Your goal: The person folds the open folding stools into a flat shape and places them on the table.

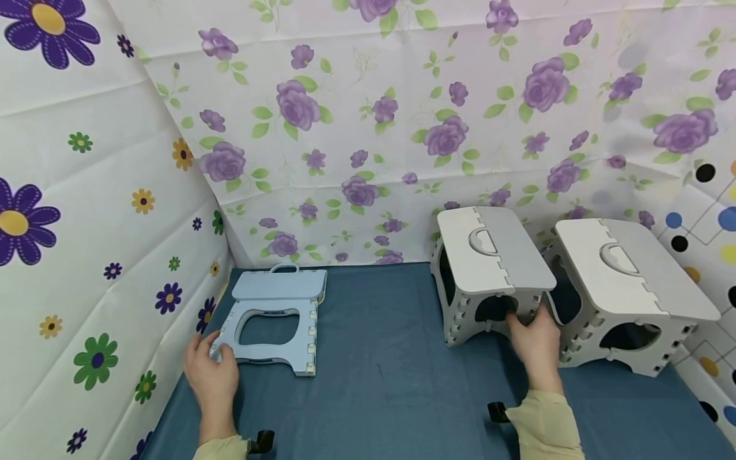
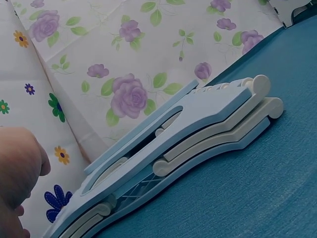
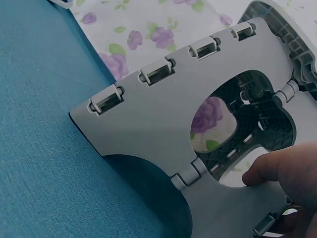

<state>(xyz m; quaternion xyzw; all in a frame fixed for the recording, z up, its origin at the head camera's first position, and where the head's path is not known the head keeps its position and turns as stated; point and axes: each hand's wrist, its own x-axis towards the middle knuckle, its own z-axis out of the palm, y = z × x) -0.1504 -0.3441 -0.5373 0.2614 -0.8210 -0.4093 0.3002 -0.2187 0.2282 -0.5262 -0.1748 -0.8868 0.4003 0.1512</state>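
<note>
A light blue folding stool lies folded flat at the left of the blue surface. My left hand is at its near left corner, fingers and thumb spread loosely beside the edge; contact is unclear. In the left wrist view the folded blue legs show stacked, with part of the left hand at the left. An unfolded grey-white step stool stands upright on the right. My right hand grips its near right leg, the thumb inside the oval opening; the other fingers are mostly hidden.
A second unfolded grey-white stool stands close on the right of the gripped one. Flower-printed sheets rise behind and at the left, and a dotted sheet at the right. Blue cloth covers the surface.
</note>
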